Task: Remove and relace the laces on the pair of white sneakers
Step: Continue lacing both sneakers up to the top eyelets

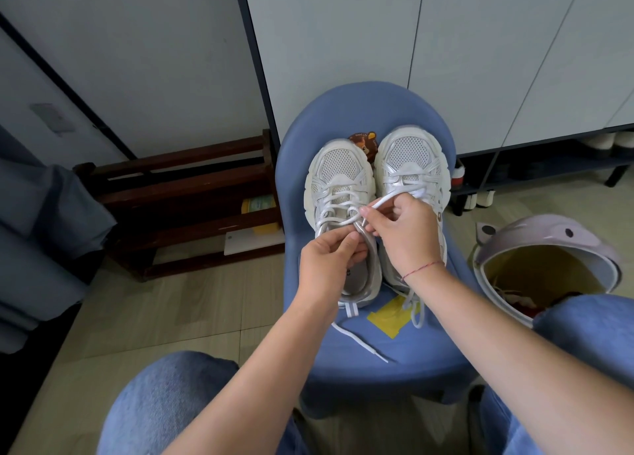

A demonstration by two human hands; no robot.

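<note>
the two white mesh sneakers stand side by side on the seat of a rounded blue upholstered chair (377,362), toes pointing away from the person, long axes running straight out from the knees. the left white sneaker (338,176) is the one in hand. its collar lies directly under both hands, and the left hand is nearer to it.

the left hand (326,262) is curled at the top eyelets, thumb and forefinger pinching there. the right hand (408,235) reaches across from over the right white sneaker (410,156) and pinches a white flat lace (391,199) just above the left hand. the strand arcs back over its knuckles; which eyelet it leads to i cannot tell.

the next threading likely turns on that small gap between the two pinches, right over the shoe's midline.

a loose lace tip (360,341) trails on the seat near a yellow tape patch (386,317).

the only legible writing is "good" on a brown bear sticker (364,143) between the toes. no shoe brand can be read. a lilac plastic bin (535,235) stands at right.
</note>
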